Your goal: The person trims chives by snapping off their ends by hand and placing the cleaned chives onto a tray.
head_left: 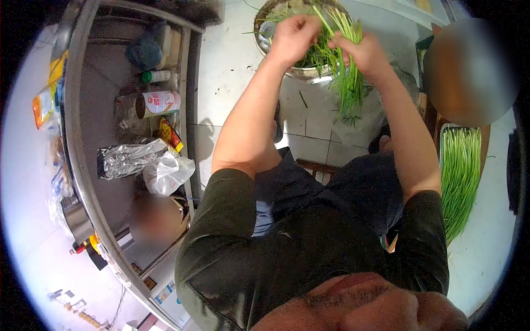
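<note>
The right hand [363, 54]'s fingers grasp green stalks [351, 91] over the round bin [301, 71]; the left hand [296, 38]'s fingers curl nearby, whether holding anything unclear. A light, even grip should limit bruising.

Left arm [243, 116] and right arm [406, 118] stretch forward, converging — left hand [298, 37] bunched, fingers curled inward; right hand [362, 54] just beside it — closed in a grip, thumb pointing inward.
</note>
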Demonstrator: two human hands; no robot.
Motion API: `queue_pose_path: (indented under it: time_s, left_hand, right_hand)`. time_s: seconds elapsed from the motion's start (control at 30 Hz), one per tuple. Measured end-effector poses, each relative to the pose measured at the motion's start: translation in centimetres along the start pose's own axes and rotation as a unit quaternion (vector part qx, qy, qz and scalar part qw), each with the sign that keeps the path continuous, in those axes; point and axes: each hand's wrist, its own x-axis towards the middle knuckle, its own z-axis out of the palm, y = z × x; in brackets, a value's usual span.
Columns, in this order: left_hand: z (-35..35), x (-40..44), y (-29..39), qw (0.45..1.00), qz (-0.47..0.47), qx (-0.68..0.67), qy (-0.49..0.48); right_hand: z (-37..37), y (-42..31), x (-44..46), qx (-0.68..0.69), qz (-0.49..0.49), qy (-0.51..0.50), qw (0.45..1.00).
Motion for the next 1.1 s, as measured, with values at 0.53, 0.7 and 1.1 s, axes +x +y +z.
queue_pose_path:
  time_s: [0.53, 0.7, 1.1]
  left_hand:
    - [0.6, 0.2, -1.1, 0.987, 0.027, 0.16, 0.011]
    - [0.1, 0.8, -0.9, 0.996, -0.002, 0.025, 0.089]
    - [0.8, 0.6, -2.8, 0.999, -0.007, -0.022, -0.036]
  right_hand:
    - [0.1, -1.1, -0.5, -0.04, 0.006, -0.047, 0.998]
    - [-0.2, -2.2, -1.0, -0.051, 0.004, -0.055, 0.997]
    - [-0.7, -0.3, -0.2, 0.141, 0.062, -0.094, 0.984]
